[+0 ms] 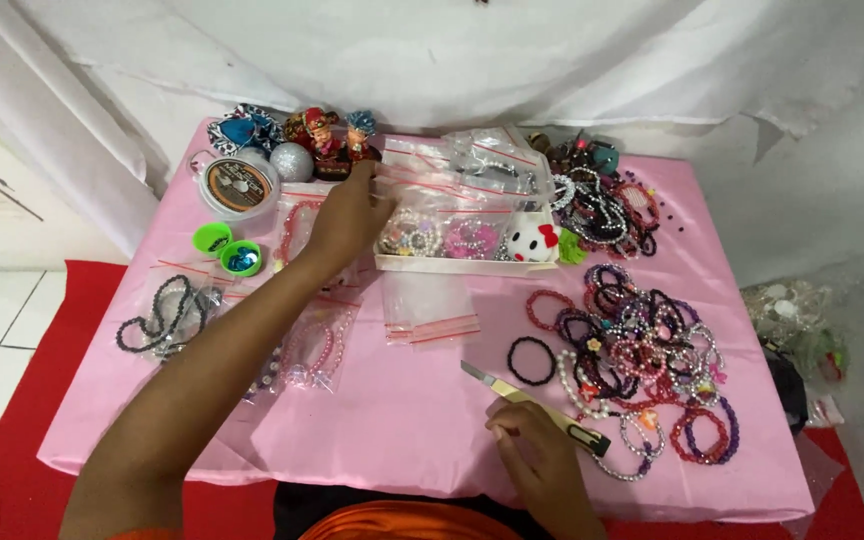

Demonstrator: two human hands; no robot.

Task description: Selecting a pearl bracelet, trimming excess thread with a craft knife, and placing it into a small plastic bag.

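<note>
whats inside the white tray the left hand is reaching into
The white tray holds clear zip bags of bead bracelets and a small white plush. The left hand covers its left end.

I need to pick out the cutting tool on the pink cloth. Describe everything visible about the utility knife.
The utility knife is a slim snap-off cutter with a pale yellow body, seemingly plastic, a black slider end and a grey metal blade pushed out. It lies flat and diagonal on the pink cloth, blade tip pointing up-left, black end down-right near the pile of bead bracelets. The right hand rests just below it, fingers touching or nearly touching its body; actual contact is unclear.
</note>
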